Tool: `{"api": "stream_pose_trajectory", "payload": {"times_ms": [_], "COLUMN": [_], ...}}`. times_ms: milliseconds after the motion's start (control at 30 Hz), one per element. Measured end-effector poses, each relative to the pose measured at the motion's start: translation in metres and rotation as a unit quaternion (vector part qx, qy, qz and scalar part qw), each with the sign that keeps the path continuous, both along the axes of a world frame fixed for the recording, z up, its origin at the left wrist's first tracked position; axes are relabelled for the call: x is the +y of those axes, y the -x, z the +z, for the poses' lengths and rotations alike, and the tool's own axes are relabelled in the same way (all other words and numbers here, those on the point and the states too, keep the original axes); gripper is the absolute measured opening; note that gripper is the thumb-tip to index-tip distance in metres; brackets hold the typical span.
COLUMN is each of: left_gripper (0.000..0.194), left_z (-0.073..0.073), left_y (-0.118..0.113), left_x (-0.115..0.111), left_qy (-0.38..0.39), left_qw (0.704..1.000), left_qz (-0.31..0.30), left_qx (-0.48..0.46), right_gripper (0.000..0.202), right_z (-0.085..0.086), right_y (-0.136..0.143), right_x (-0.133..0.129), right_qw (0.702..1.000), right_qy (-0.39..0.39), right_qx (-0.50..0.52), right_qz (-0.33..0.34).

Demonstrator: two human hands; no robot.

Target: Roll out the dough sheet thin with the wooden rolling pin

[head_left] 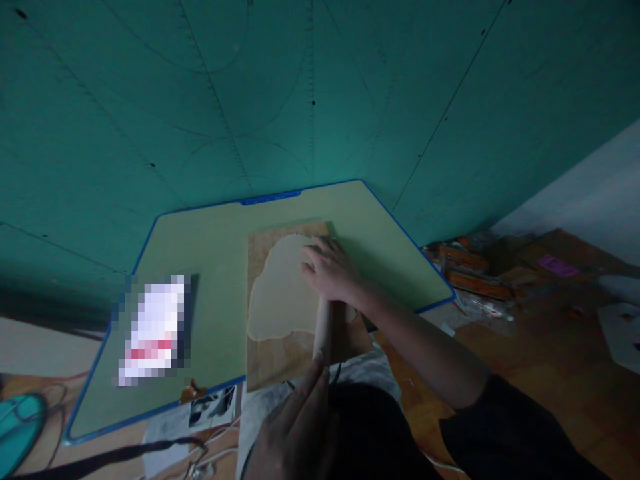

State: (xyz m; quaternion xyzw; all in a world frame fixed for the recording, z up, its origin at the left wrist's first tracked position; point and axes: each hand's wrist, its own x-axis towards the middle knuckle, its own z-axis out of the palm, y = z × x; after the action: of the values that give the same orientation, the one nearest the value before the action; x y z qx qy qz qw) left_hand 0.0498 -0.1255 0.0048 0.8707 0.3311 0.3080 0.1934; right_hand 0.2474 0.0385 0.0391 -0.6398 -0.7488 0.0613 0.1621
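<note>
A thin, pale sheet of dough (280, 293) with an uneven edge lies on a wooden board (275, 367). Across its right part lies a light rolling pin (323, 330), pointing away from my body. My right hand (330, 270) is over the far end of the pin, fingers bent above the dough. At the near end, the fingertips of my left hand (300, 423) touch the pin; the hand is dark and partly blurred, and its fingers lie stretched out together.
The board rests on a pale green table top (215, 267) with a blue rim, against a green wall (280, 100). A pixelated item (153, 330) lies at left. Cables and papers are at lower left, boxes (560, 257) at right.
</note>
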Motion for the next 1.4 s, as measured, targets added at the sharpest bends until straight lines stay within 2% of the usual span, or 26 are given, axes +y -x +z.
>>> {"api": "stream_pose_trajectory", "payload": {"times_ms": [133, 300, 400, 533, 667, 767, 867, 1000, 1167, 1400], "left_gripper": [0.056, 0.053, 0.050, 0.046, 0.044, 0.046, 0.048, 0.041, 0.027, 0.030], "left_z": [-0.008, -0.013, -0.016, -0.024, -0.027, -0.018, -0.002, 0.014, 0.020, 0.031], "left_y": [-0.014, -0.030, -0.030, -0.019, -0.013, -0.020, -0.031, -0.041, -0.046, -0.047], "left_x": [-0.003, -0.005, -0.007, -0.009, -0.009, -0.004, 0.003, 0.008, 0.009, 0.014], "left_qy": [-0.006, 0.014, 0.024, 0.025, 0.034, 0.042, 0.052, 0.040, 0.014, 0.003], "left_qw": [0.997, 0.993, 0.992, 0.994, 0.994, 0.990, 0.983, 0.978, 0.977, 0.975], "left_qz": [-0.079, -0.111, -0.118, -0.101, -0.100, -0.131, -0.173, -0.199, -0.195, -0.191], "left_qx": [0.015, 0.034, 0.030, 0.022, 0.027, 0.017, 0.018, 0.054, 0.081, 0.117], "right_gripper": [0.049, 0.055, 0.056, 0.058, 0.060, 0.059, 0.056, 0.052, 0.048, 0.048], "right_z": [-0.010, -0.016, -0.011, -0.002, -0.003, -0.009, -0.015, -0.020, -0.024, -0.030], "right_y": [-0.031, -0.056, -0.050, -0.030, -0.025, -0.037, -0.050, -0.060, -0.070, -0.085], "right_x": [-0.018, -0.028, -0.023, -0.015, -0.014, -0.018, -0.022, -0.029, -0.035, -0.044], "right_qw": [0.999, 0.998, 0.996, 0.995, 0.996, 0.996, 0.995, 0.993, 0.989, 0.990], "right_qy": [0.037, 0.063, 0.088, 0.096, 0.086, 0.082, 0.070, 0.053, 0.045, 0.032], "right_qx": [0.010, 0.027, 0.014, 0.006, 0.019, 0.044, 0.067, 0.094, 0.130, 0.130], "right_qz": [-0.003, -0.007, -0.009, -0.003, 0.005, 0.007, 0.017, 0.039, 0.051, 0.050]}}
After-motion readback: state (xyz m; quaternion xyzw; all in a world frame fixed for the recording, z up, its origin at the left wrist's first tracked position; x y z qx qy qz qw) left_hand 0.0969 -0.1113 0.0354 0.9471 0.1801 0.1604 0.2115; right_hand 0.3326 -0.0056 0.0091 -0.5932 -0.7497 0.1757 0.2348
